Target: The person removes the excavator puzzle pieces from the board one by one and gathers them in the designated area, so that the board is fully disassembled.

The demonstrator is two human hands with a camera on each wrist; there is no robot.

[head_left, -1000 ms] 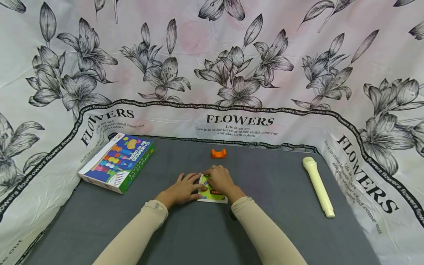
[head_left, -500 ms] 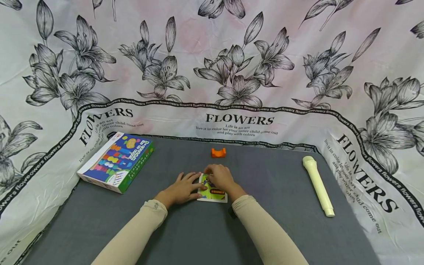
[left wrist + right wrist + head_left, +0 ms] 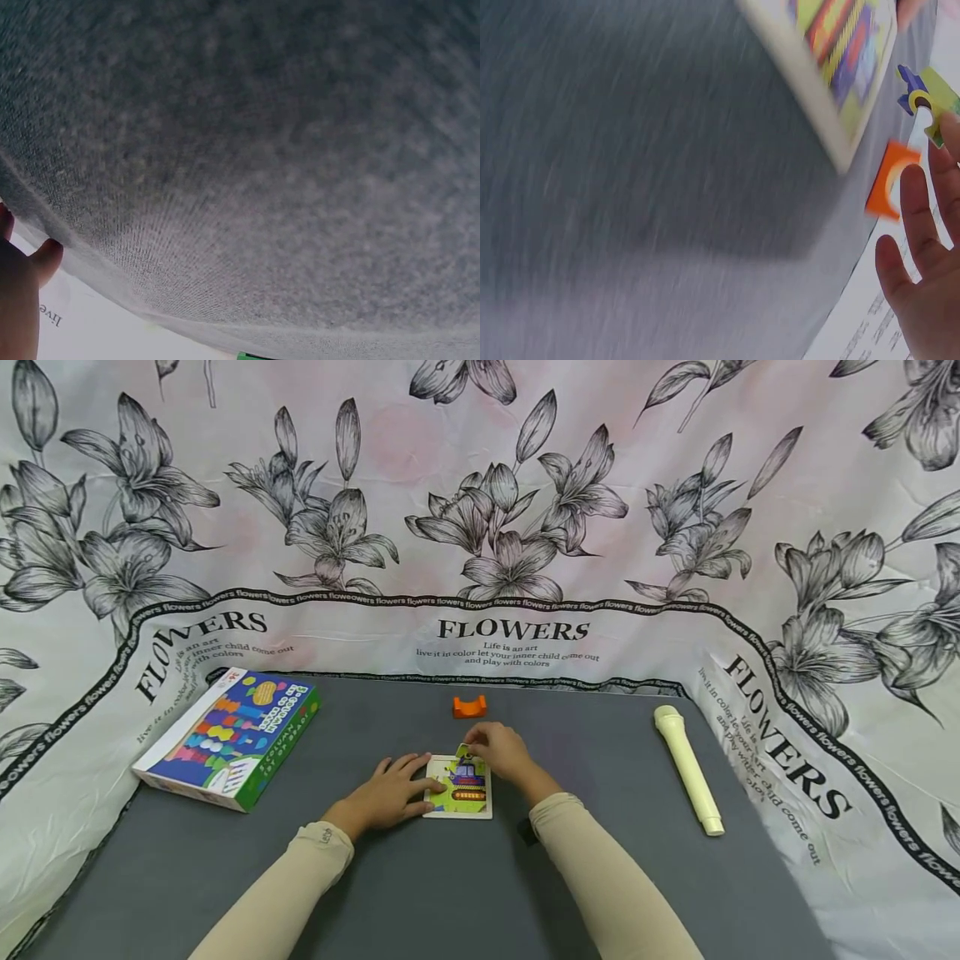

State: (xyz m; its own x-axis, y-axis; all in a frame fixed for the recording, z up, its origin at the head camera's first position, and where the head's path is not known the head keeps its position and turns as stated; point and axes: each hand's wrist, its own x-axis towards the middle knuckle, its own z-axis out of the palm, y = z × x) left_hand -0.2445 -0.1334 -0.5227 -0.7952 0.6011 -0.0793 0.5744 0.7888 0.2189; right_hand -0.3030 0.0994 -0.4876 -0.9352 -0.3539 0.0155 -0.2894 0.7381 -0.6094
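A small square jigsaw puzzle in a pale frame (image 3: 457,816) lies flat on the grey table, its picture showing a tracked vehicle with a blue cab. My left hand (image 3: 381,799) is spread at the puzzle's left edge, fingertips resting on it; only a bit of that hand (image 3: 19,300) enters the left wrist view. Over the puzzle's top edge, my right hand (image 3: 501,753) pinches a puzzle piece (image 3: 462,750) between thumb and index finger. In the right wrist view this piece (image 3: 934,91) looks green, blue and yellow, with the other fingers extended below it.
An orange block with a curved notch (image 3: 469,707) sits behind the puzzle. At the left lies a colourful toy box (image 3: 232,735). A pale yellow stick with a knobbed end (image 3: 690,772) rests on the right. Flower-printed cloth (image 3: 525,647) borders the table's back and sides.
My right hand has come up and away from the puzzle with the piece, uncovering more of the picture. The left hand stays at the puzzle's edge. The head view has shifted slightly.
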